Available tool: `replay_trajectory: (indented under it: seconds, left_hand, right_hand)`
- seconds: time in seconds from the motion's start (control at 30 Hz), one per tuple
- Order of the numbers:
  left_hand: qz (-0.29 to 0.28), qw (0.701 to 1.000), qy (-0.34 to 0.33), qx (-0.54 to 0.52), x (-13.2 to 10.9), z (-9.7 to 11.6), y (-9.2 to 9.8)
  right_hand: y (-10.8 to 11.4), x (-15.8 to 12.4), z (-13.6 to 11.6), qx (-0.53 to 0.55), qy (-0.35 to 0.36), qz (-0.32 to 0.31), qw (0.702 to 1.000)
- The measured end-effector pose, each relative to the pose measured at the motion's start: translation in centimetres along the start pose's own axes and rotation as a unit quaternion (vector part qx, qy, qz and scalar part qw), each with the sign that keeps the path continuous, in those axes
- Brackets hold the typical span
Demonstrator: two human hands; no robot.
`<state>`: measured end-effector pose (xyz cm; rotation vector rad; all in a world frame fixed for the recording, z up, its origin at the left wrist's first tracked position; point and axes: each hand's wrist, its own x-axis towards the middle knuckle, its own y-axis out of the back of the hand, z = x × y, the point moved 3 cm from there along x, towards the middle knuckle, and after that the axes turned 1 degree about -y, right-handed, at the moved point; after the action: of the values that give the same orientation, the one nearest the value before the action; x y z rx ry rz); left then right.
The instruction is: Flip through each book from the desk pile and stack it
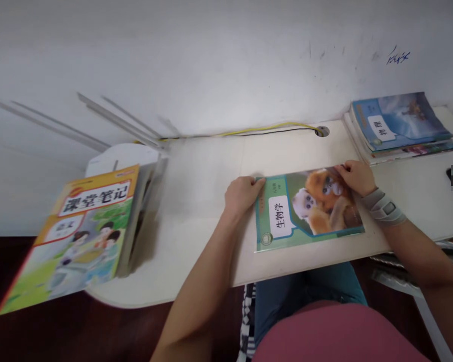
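White wall (226, 65) and a white, smooth table (196, 201) with a rounded left end fill most of what I see through the head camera. I have the left hand (243, 195) half closed, fingers curled and thumb laid on the far left corner of the biology book (309, 211). At its far right corner, the right hand (358, 178) is likewise partly curled, thumb on the cover; a grey wristband (387, 207) circles that wrist.

The book lies turned sideways near the table's near edge, its glossy green cover printed 生物学, with 八年级 smaller, beside a picture of orange and pale monkeys. To the far right I make out a stack of books topped by a blue one (403, 120) marked 物理. Well to the left, a yellow-and-green book (79, 236) reads 课堂笔记 and 语文, on top of a thick pile.

Along the wall, a yellow cable (287, 123) and a thin black one run into a round hole (322, 131). Blue pen marks (398, 57) on the far right wall are illegible to me.
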<state>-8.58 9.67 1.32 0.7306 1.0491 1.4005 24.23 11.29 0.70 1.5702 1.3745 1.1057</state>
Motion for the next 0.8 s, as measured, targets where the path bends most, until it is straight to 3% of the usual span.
replay_trajectory:
  seconds: [0.13, 0.2, 0.27, 0.33, 0.4, 0.5, 0.63, 0.8]
  left_hand:
    - [-0.001, 0.999, 0.006, 0.036, -0.2, 0.3, -0.2]
    - [0.024, 0.999, 0.004, 0.022, -0.3, 0.4, -0.3]
    - [0.072, 0.996, -0.051, 0.011, -0.4, 0.8, -0.3]
    - [0.095, 0.985, -0.141, 0.029, -0.5, 1.5, -0.6]
    - [0.075, 0.974, -0.202, 0.069, -0.6, 2.1, -1.1]
    - [0.055, 0.965, -0.226, 0.124, -0.9, 2.6, -1.5]
    - [0.063, 0.957, -0.238, 0.154, -2.0, 4.1, -1.8]
    - [0.025, 0.951, -0.266, 0.157, -3.2, 6.5, -2.9]
  right_hand:
    - [-0.4, -0.2, -0.1, -0.074, -0.035, -0.025, 0.996]
    - [-0.2, -0.4, -0.2, -0.07, -0.041, -0.004, 0.997]
    - [0.2, -0.6, -0.6, -0.067, -0.002, 0.033, 0.997]
    - [0.3, -0.9, -1.2, -0.086, 0.084, 0.046, 0.992]
    - [0.1, -1.1, -1.9, -0.116, 0.183, 0.02, 0.976]
    - [-0.2, -1.4, -2.3, -0.149, 0.273, -0.023, 0.95]
    - [-0.1, -1.4, -2.6, -0.175, 0.289, -0.032, 0.941]
    - [-0.2, -1.6, -2.7, -0.182, 0.266, -0.047, 0.945]
